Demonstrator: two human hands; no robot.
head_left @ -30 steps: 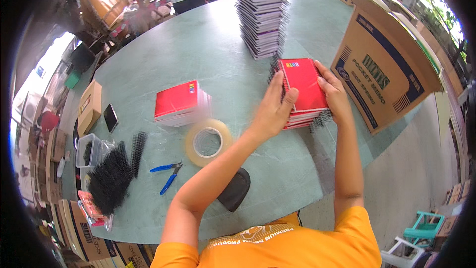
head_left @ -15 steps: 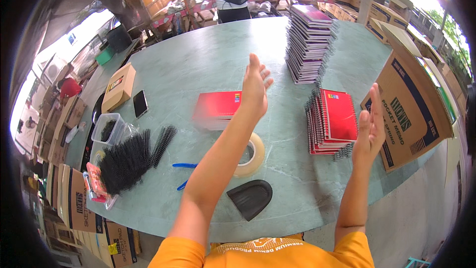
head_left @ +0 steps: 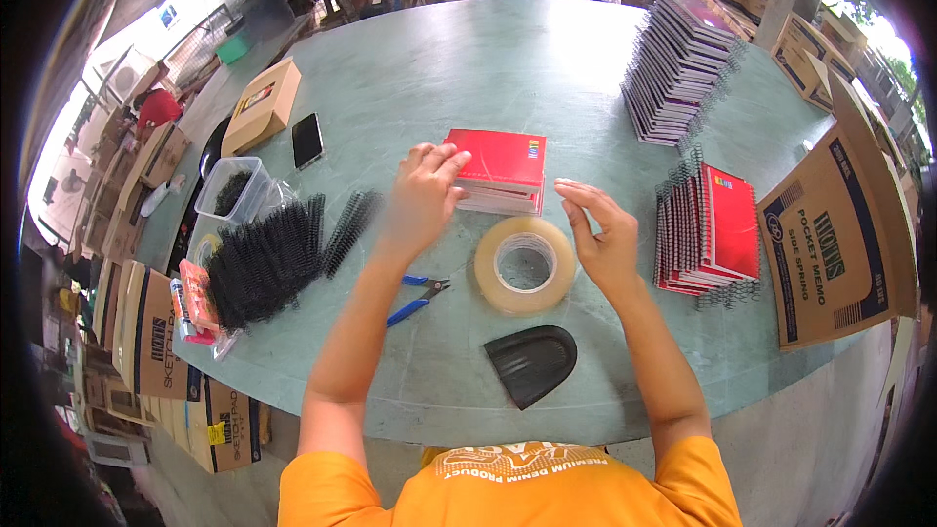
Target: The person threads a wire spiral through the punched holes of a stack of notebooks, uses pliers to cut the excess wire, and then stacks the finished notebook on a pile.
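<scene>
A small stack of red-covered notebooks [head_left: 500, 158], with no coils visible on it, lies in the middle of the table. My left hand [head_left: 422, 190] is at its left edge, fingers apart and overlapping the cover's corner; whether they press on it I cannot tell. Just off the stack's right front corner, my right hand [head_left: 603, 234] is open with nothing in it, its fingers pointing toward the stack. A wide roll of clear tape [head_left: 488, 278] lies between my forearms. Nearer me is a black, curved wedge-shaped piece [head_left: 532, 365]. Blue-handled cutting pliers [head_left: 410, 307] lie beside my left forearm.
Black spiral coils [head_left: 259, 263] are heaped at left, beside a clear tub [head_left: 234, 185], a phone [head_left: 306, 141] and a small carton [head_left: 262, 107]. At right stand coil-bound red notebooks [head_left: 730, 220], a tall notebook stack [head_left: 678, 68] and an open cardboard box [head_left: 830, 234].
Both hands have come down and inward: the left to the red stack's left edge, the right away from the coil-bound notebooks toward the stack. The whole view has shifted.
</scene>
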